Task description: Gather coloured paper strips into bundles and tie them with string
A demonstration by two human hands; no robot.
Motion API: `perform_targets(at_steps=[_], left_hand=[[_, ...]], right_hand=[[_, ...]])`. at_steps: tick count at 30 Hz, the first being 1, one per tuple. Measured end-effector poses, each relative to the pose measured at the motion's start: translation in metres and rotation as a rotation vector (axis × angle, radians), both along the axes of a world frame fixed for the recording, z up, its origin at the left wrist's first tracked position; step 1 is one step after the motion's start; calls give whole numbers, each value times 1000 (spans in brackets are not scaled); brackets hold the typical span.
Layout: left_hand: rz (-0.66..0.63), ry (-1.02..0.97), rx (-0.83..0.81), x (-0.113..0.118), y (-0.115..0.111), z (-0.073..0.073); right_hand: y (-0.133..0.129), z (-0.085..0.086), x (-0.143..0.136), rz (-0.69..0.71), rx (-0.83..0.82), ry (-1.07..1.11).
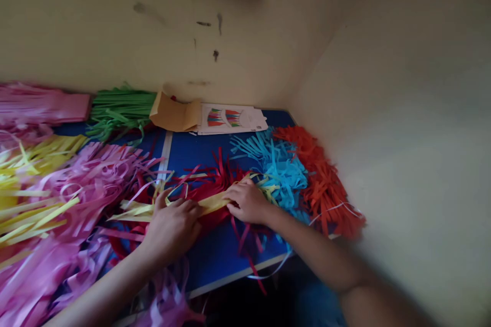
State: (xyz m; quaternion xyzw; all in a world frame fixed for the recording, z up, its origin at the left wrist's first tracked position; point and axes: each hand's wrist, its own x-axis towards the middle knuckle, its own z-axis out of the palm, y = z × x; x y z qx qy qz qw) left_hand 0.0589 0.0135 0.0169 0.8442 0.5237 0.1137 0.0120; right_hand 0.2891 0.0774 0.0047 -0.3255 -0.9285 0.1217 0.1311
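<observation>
A yellow fringed paper tassel [213,203] stretches between my two hands over the table, its cut strips spreading at both ends. My left hand [174,222] is closed on its left part, knuckles up, with the fingertips partly hidden. On the other end my right hand [248,201] pinches the paper between thumb and fingers. Beneath the yellow piece lies a dark red fringed tassel [220,178]. Pink fringed paper [95,178] is heaped just left of my left hand. To the right of my right hand is a light blue fringed bundle [282,163].
Orange-red fringe [326,183] runs along the right wall. Green fringe [120,107], a brown paper packet [174,112] and a white printed card [249,118] lie at the back of the blue table [215,265]. More yellow strips [34,214] are on the left.
</observation>
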Motion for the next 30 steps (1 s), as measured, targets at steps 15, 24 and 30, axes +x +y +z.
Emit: perform_targets(at_steps=[15,24,30], left_hand=[[217,-25,-83,-9,13,-16],[206,97,-82,-8,23,-10],[-36,91,208,-5,16,0]], right_hand=[[14,6,-13,-278,-106,-85],[13,4,-13,-338,-68,-108],[4,13,-10,14,215,-105]])
